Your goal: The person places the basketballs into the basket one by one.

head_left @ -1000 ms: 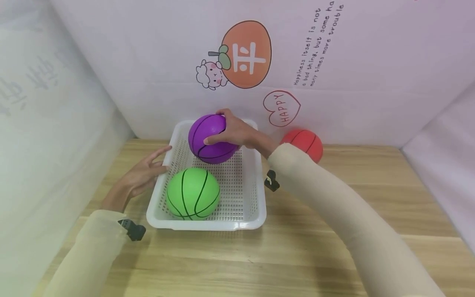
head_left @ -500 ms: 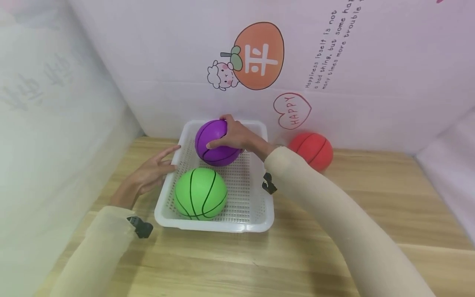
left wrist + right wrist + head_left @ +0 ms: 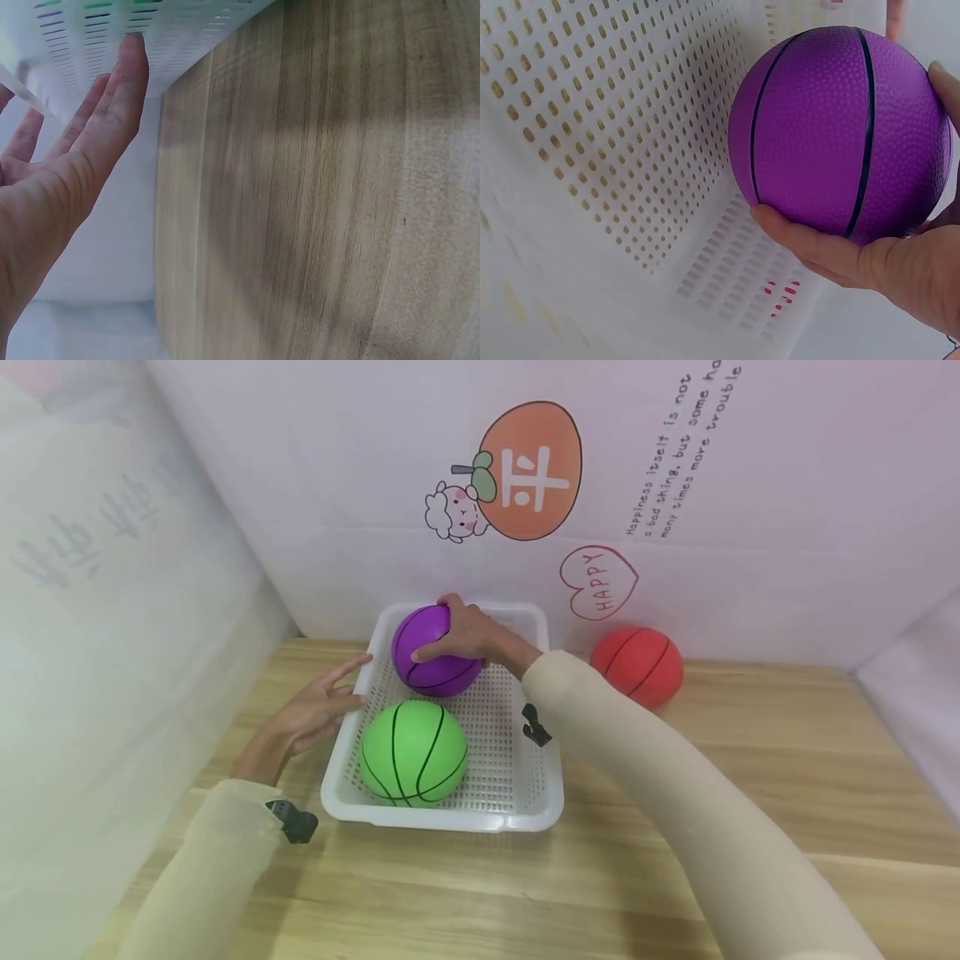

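In the head view, my right hand grips a purple mini basketball from its right side, at the far end of a white perforated basket. The thumb lies across the ball in the right wrist view; some fingers are hidden behind it. A green mini basketball sits in the basket's near left part. My left hand is at the basket's left side, its fingers extended to the rim. The left wrist view has the left thumb extended along the slotted wall.
A red mini basketball lies on the wooden table, right of the basket and near the back wall. White printed sheets stand behind and at both sides. The basket's near right floor is bare.
The purple ball has come lower and further left within the basket, still in my right hand. My left hand stays by the left rim. The head view has shifted slightly.
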The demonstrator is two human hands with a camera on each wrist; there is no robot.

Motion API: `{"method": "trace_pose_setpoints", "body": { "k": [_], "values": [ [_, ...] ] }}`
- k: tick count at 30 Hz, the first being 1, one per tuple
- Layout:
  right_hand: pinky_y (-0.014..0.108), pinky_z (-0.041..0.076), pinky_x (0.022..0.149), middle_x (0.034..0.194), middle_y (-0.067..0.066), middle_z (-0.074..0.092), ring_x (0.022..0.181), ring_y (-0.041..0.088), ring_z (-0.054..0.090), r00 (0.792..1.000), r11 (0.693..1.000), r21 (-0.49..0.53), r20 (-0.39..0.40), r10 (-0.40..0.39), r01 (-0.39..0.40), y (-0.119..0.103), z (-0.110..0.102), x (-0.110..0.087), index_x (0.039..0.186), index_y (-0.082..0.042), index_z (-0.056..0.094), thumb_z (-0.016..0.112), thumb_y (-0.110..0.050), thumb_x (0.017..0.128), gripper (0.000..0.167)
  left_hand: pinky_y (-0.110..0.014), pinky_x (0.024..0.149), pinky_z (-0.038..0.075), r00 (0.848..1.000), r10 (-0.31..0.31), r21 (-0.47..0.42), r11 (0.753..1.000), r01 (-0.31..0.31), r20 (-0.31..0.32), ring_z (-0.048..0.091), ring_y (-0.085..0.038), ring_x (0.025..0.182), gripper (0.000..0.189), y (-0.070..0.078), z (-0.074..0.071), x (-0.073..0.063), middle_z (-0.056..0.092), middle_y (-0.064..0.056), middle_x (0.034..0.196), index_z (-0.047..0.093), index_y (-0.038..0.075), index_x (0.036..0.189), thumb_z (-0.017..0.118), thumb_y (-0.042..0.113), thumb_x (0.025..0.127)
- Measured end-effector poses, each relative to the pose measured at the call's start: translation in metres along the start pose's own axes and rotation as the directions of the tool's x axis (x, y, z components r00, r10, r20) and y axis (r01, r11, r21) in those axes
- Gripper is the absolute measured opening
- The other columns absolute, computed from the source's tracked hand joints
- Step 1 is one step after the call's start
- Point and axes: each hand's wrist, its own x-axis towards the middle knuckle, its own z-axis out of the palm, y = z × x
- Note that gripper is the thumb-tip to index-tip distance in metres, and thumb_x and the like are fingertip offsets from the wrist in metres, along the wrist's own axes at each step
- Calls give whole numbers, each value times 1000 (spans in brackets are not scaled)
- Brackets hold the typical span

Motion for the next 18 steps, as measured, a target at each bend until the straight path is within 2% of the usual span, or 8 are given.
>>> {"method": "trace_pose_setpoints", "body": {
  "k": [7, 12, 18],
  "values": [
    [49, 60, 74, 138, 20, 41, 120, 39, 51, 1000, 1000, -28, -21, -1, 1, 4, 5, 7, 156, -17, 23, 85, -46, 76, 106, -57, 98, 48, 1000, 5, 0, 1000, -5, -6, 40, -49, 134, 76, -3, 1, 3, 30, -27, 156, 19, 29, 161, 53, 0, 100],
    [46, 60, 75, 139, 20, 42, 119, 37, 52, 1000, 1000, -31, 10, -3, 3, 7, 12, 11, 157, -16, 23, 84, -47, 76, 106, -56, 96, 50, 1000, -16, 11, 1000, 16, -10, 43, -47, 132, 76, -7, 1, 1, 32, -26, 156, 18, 29, 161, 52, 0, 100],
    [45, 60, 72, 137, 22, 41, 117, 38, 53, 1000, 999, -42, -12, -18, 17, 4, 15, 13, 157, -15, 23, 85, -48, 75, 107, -56, 95, 50, 1000, 20, 15, 1000, -20, 16, 44, -48, 130, 77, -5, -1, -1, 31, -28, 155, 16, 29, 162, 53, 1, 100]
  ]
}}
